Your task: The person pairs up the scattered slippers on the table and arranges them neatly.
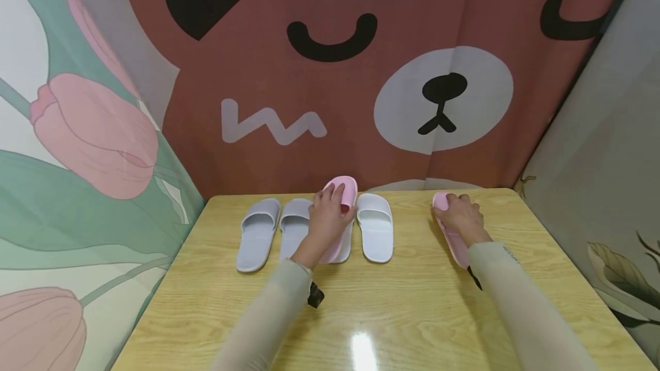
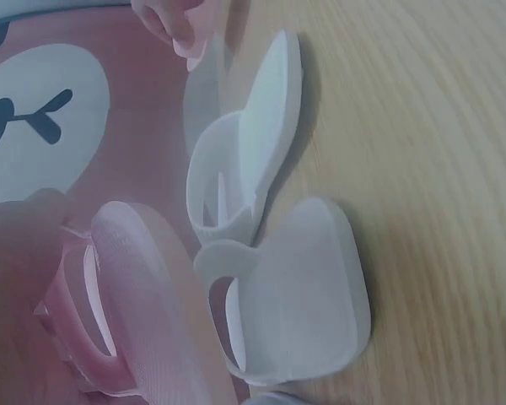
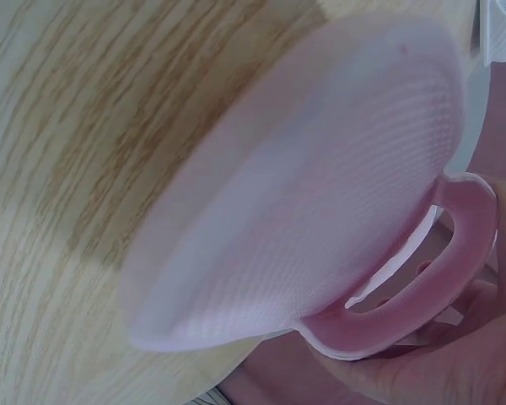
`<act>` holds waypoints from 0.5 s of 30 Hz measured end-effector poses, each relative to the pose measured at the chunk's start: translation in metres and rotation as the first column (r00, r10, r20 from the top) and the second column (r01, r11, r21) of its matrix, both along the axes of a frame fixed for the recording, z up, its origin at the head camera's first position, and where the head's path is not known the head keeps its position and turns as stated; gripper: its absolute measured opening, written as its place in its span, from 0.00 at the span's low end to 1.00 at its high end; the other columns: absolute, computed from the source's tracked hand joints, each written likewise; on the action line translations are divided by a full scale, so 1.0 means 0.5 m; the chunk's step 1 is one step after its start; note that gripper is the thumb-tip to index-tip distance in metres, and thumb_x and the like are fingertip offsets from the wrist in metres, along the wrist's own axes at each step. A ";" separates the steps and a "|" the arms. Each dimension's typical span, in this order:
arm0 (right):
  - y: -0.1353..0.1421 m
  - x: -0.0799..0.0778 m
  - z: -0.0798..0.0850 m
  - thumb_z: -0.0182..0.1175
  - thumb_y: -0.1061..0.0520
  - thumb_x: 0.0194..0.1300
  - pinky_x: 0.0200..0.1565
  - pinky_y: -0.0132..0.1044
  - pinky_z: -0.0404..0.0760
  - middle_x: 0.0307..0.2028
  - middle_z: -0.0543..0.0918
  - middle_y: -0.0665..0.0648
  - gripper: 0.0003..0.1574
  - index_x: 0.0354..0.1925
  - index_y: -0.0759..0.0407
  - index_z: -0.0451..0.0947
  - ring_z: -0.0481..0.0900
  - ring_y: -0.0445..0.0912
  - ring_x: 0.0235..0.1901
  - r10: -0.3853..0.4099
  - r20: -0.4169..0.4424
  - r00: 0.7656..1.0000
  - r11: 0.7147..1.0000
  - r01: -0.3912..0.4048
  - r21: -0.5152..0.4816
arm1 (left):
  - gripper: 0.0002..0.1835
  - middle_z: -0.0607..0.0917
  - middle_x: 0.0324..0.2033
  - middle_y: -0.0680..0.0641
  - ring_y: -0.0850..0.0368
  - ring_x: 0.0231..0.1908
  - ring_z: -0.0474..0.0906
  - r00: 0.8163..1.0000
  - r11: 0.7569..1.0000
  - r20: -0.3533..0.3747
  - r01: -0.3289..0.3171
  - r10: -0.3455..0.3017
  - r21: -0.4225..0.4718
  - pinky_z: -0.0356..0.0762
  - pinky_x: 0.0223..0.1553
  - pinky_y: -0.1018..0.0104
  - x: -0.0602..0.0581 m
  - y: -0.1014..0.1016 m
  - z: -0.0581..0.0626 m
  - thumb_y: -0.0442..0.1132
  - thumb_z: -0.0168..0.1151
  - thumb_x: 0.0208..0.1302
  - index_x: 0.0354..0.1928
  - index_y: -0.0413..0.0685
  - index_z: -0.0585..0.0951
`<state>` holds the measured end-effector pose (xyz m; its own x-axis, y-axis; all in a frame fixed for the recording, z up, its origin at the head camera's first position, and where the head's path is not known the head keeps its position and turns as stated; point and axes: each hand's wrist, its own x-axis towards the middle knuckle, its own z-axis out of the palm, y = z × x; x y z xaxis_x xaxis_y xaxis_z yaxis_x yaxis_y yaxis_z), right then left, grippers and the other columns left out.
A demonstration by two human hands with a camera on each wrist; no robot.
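Note:
My left hand (image 1: 326, 217) grips a pink slipper (image 1: 348, 188) by its strap end, over a white slipper (image 1: 345, 249) that it partly covers. In the left wrist view this pink slipper (image 2: 156, 295) is tilted and off the table. Another white slipper (image 1: 377, 238) lies just right of it. Farther right, my right hand (image 1: 462, 216) holds a second pink slipper (image 1: 454, 247) round its strap. The right wrist view shows that slipper's sole (image 3: 320, 202) tilted above the wood, with fingers behind the strap (image 3: 422, 295).
Two pale grey slippers (image 1: 254, 246) lie side by side at the left of the row, one partly behind my left hand. The wooden table (image 1: 402, 314) ends at a brown bear-print curtain (image 1: 268, 165). Printed cloths hang at both sides.

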<state>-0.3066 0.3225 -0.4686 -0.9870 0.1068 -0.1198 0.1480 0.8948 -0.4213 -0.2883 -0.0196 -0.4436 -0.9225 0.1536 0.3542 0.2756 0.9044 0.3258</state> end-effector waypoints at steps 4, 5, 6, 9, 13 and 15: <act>0.000 -0.001 0.000 0.52 0.33 0.71 0.57 0.74 0.64 0.67 0.56 0.80 0.53 0.75 0.68 0.54 0.59 0.79 0.60 0.000 0.008 1.000 1.000 0.000 -0.003 | 0.39 0.69 0.71 0.41 0.36 0.67 0.65 1.000 1.000 0.013 -0.002 0.002 -0.005 0.71 0.58 0.37 0.001 0.014 0.002 0.61 0.62 0.67 0.75 0.53 0.66; 0.000 -0.002 0.000 0.52 0.33 0.71 0.57 0.74 0.64 0.67 0.56 0.80 0.52 0.75 0.68 0.54 0.58 0.79 0.60 0.001 0.008 1.000 1.000 -0.001 -0.004 | 0.39 0.69 0.71 0.41 0.36 0.68 0.65 1.000 1.000 0.017 0.000 0.000 -0.008 0.71 0.59 0.37 0.002 0.018 0.003 0.62 0.61 0.68 0.75 0.53 0.66; 0.001 -0.002 0.000 0.52 0.33 0.71 0.57 0.74 0.63 0.67 0.56 0.80 0.52 0.75 0.68 0.54 0.58 0.79 0.60 0.000 0.008 1.000 1.000 0.000 -0.006 | 0.40 0.68 0.72 0.41 0.37 0.68 0.65 1.000 1.000 0.019 0.001 -0.001 -0.009 0.71 0.59 0.37 0.003 0.022 0.004 0.62 0.61 0.68 0.75 0.53 0.66; 0.000 -0.005 -0.001 0.52 0.33 0.71 0.57 0.74 0.63 0.68 0.55 0.81 0.53 0.75 0.69 0.53 0.58 0.80 0.60 0.003 0.010 1.000 1.000 -0.003 -0.007 | 0.40 0.68 0.72 0.42 0.38 0.68 0.65 1.000 1.000 0.024 0.005 -0.004 -0.018 0.71 0.59 0.38 0.006 0.034 0.009 0.63 0.60 0.68 0.76 0.54 0.65; -0.002 -0.007 0.000 0.52 0.33 0.71 0.57 0.74 0.63 0.68 0.56 0.81 0.53 0.75 0.68 0.53 0.58 0.80 0.60 0.002 0.012 1.000 1.000 -0.002 -0.009 | 0.40 0.68 0.72 0.42 0.39 0.68 0.65 1.000 1.000 0.022 0.004 -0.003 -0.022 0.72 0.59 0.39 0.009 0.050 0.016 0.64 0.60 0.68 0.76 0.55 0.65; -0.003 -0.007 0.000 0.52 0.33 0.71 0.57 0.74 0.64 0.67 0.56 0.80 0.52 0.75 0.68 0.54 0.58 0.79 0.60 0.002 0.012 1.000 1.000 -0.002 -0.007 | 0.40 0.69 0.71 0.42 0.40 0.67 0.66 1.000 1.000 0.016 0.004 -0.004 -0.016 0.71 0.59 0.40 0.010 0.056 0.018 0.63 0.61 0.68 0.75 0.54 0.65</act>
<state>-0.3100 0.3210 -0.4684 -0.9857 0.1044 -0.1323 0.1516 0.8921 -0.4257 -0.2831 0.0085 -0.4346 -0.9274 0.1627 0.3368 0.2741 0.9083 0.3160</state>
